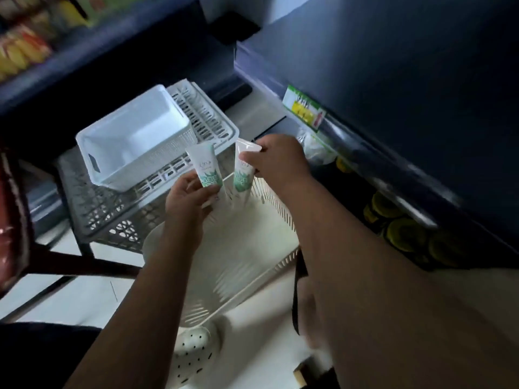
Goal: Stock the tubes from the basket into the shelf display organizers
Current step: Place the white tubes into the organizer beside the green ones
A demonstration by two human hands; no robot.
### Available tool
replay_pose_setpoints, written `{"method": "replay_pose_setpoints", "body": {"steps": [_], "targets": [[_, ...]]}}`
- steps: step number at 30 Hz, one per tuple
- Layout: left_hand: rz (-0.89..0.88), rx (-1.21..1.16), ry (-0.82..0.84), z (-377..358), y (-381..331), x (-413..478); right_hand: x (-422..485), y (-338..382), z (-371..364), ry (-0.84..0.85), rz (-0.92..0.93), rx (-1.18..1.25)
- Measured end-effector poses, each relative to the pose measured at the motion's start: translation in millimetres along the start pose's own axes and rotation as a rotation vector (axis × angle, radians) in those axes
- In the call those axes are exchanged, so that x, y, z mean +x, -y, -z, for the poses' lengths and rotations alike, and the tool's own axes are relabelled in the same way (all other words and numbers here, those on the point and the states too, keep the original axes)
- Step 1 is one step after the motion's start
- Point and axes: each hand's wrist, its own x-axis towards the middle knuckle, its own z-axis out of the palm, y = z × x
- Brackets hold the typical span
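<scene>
Tubes (204, 169): two, seemingly identical | left hand (186, 200) grips one | right hand (278, 161) grips one

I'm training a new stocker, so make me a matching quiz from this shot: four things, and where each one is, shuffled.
1 left tube
2 right tube
3 white bin
4 cream basket

A empty, over the grey crate
B pinched near its top by the right hand
C below both hands
D lower end in the left hand

Pairs: 1-D, 2-B, 3-A, 4-C
</scene>
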Motion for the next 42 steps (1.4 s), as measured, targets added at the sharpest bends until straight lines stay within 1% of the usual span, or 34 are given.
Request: {"method": "replay_pose_setpoints", "body": {"steps": [5,8,12,18,21,24,28,31,34,38,42], "targets": [[-0.149,0.069,0.161,-38.6,-66.7,-27.4,-33.1,64.6,52.5,-0.122,0.170,0.035],[-0.246,0.079,0.284,-65.7,-97.7,-48.5,-53.7,99.3,92.7,-0.198,0.271,-0.033],[-0.361,0.068,0.395,-110.2,-130.2,-78.8,-88.1,130.3,161.7,-0.318,0.313,-0.063],[-0.504,0.077,0.590,-184.0,-163.9,-127.6,-154.1,149.8,257.6,-0.479,0.321,0.017],[-0.535,0.065,0.690,-221.7,-168.8,-156.2,-194.0,156.7,296.7,-0.576,0.296,0.035],[-0.549,0.056,0.805,-257.0,-168.0,-189.6,-235.2,161.4,328.2,-0.639,0.290,0.022],[-0.564,0.032,0.933,-296.6,-163.2,-230.0,-285.1,162.1,364.1,-0.755,0.265,-0.035],[-0.573,0.005,1.023,-321.2,-156.4,-257.2,-312.9,156.7,389.8,-0.852,0.207,-0.119],[-0.551,-0.033,1.076,-345.8,-148.2,-284.8,-336.4,145.8,413.0,-0.944,0.177,-0.116],[-0.513,-0.036,1.107,-376.4,-135.5,-315.1,-362.0,124.7,441.7,-1.051,0.215,-0.027],[-0.542,0.014,1.154,-403.7,-121.8,-332.8,-375.6,104.9,467.7,-1.158,0.224,0.002]]}}
